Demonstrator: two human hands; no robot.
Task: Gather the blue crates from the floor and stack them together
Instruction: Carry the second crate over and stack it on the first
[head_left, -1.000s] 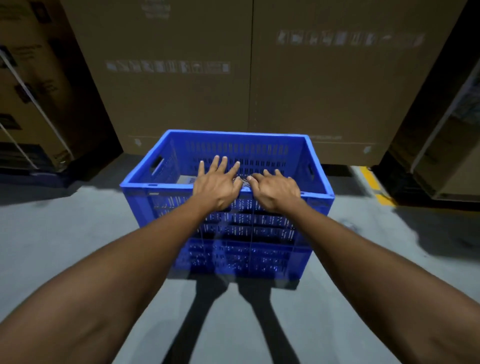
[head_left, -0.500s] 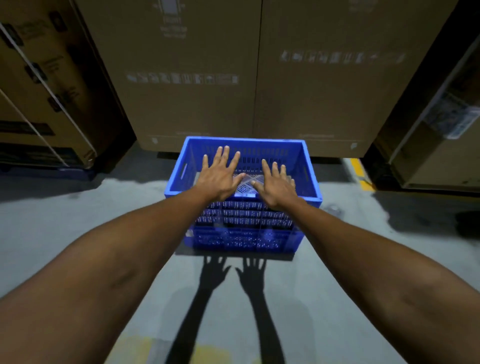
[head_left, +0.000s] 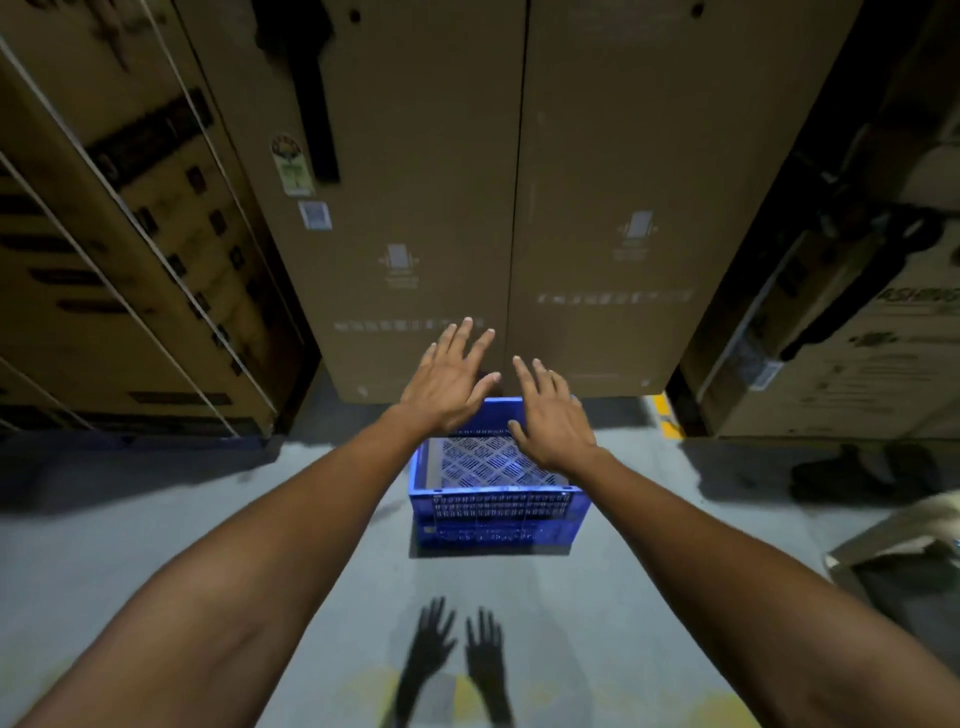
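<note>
Blue crate (head_left: 498, 512): on floor (head_left: 156, 545), ungripped. Left hand (head_left: 449, 384), right hand (head_left: 553, 421): fingers spread, empty, above it. Risk: one-sided grasp tips crate.

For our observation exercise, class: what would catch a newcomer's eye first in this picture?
The bright blue crate sits on the grey floor, dead centre. Over it, the left hand and right hand reach out open, fingers spread. Tall cardboard boxes wall in the background.
</note>
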